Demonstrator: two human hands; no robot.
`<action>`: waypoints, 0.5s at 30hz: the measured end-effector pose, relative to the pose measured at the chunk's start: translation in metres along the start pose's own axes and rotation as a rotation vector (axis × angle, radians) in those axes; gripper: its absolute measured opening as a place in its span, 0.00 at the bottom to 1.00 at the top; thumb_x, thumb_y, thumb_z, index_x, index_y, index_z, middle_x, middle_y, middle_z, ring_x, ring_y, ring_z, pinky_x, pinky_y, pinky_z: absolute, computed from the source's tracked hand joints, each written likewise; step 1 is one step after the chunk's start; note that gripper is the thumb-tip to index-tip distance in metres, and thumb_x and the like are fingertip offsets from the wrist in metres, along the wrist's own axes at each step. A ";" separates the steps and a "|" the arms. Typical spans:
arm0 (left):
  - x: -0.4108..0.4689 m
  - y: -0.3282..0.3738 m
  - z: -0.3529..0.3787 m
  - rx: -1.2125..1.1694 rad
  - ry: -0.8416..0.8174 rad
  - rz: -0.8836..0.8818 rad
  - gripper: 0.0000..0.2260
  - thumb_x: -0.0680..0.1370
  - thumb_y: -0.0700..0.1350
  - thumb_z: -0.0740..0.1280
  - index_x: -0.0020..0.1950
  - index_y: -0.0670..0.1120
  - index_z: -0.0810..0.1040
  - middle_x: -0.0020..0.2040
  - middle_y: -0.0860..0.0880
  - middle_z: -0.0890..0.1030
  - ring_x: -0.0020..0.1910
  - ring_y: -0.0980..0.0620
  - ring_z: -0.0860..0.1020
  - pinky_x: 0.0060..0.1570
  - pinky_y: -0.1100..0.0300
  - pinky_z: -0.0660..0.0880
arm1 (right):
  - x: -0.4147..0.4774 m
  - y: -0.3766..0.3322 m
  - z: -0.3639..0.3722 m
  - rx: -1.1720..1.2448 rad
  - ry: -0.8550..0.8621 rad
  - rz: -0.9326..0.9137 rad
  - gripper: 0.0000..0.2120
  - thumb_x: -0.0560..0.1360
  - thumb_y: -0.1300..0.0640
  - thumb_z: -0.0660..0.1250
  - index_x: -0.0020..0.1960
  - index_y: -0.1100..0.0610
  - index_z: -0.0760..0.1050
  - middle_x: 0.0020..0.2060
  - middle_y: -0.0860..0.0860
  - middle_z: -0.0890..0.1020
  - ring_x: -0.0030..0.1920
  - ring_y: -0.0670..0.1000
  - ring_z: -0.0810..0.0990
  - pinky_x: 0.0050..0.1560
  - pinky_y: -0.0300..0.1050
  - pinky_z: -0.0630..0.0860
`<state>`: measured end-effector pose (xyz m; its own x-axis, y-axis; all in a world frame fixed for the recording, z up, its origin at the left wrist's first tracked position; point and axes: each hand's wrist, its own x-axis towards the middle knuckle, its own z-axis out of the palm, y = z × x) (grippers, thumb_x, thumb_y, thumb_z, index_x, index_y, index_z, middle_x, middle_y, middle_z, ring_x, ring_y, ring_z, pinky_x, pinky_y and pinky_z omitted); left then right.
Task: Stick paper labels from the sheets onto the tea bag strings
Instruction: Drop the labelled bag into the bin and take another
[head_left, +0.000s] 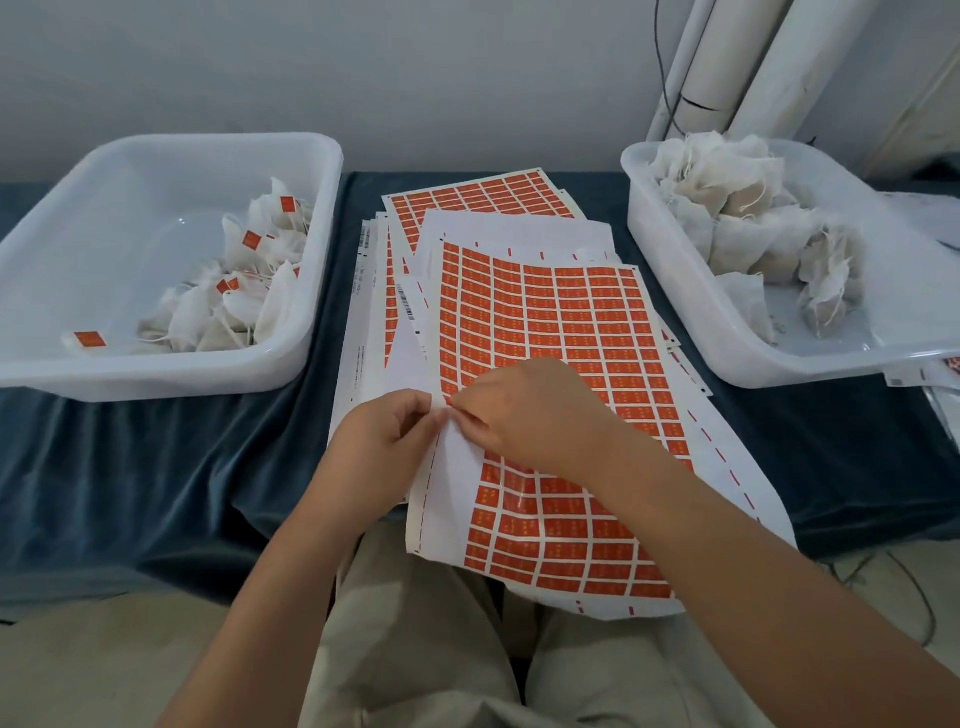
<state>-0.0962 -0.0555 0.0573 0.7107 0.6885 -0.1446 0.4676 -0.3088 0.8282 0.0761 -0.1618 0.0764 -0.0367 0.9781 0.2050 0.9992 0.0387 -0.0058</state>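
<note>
Head view: left hand (387, 436) and right hand (524, 415) are pinching the label sheet (561, 332).
Curled fingertips are meeting at its left edge; unlabelled tea bags (748, 228) are sitting in the 2 o'clock tub (675, 283).

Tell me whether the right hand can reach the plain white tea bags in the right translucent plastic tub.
Probably yes: the tub is open-topped, nothing stands between its tea bags and the right hand, though that hand pinches the orange label sheet.
</note>
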 end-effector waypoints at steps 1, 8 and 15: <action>0.000 0.000 -0.001 0.022 -0.006 0.003 0.08 0.85 0.55 0.65 0.50 0.57 0.81 0.47 0.66 0.84 0.47 0.62 0.82 0.41 0.68 0.75 | -0.001 0.000 0.001 -0.011 0.021 -0.005 0.17 0.86 0.44 0.57 0.53 0.47 0.82 0.40 0.43 0.82 0.35 0.45 0.79 0.37 0.36 0.69; -0.005 0.001 -0.005 -0.029 0.001 0.013 0.08 0.84 0.54 0.67 0.48 0.56 0.83 0.46 0.67 0.84 0.48 0.67 0.81 0.42 0.67 0.77 | -0.003 -0.001 0.000 0.213 0.123 0.146 0.15 0.83 0.48 0.62 0.48 0.51 0.85 0.36 0.45 0.83 0.33 0.45 0.77 0.36 0.36 0.73; -0.003 -0.004 -0.006 -0.078 0.067 -0.101 0.06 0.84 0.55 0.68 0.52 0.59 0.85 0.48 0.68 0.85 0.48 0.63 0.84 0.39 0.67 0.79 | -0.016 -0.001 -0.011 0.815 0.379 0.714 0.10 0.80 0.50 0.68 0.40 0.42 0.82 0.32 0.36 0.82 0.42 0.40 0.82 0.34 0.28 0.75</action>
<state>-0.1031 -0.0519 0.0580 0.6241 0.7565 -0.1954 0.4910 -0.1852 0.8513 0.0761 -0.1798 0.0839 0.6794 0.7112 0.1806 0.4798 -0.2443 -0.8427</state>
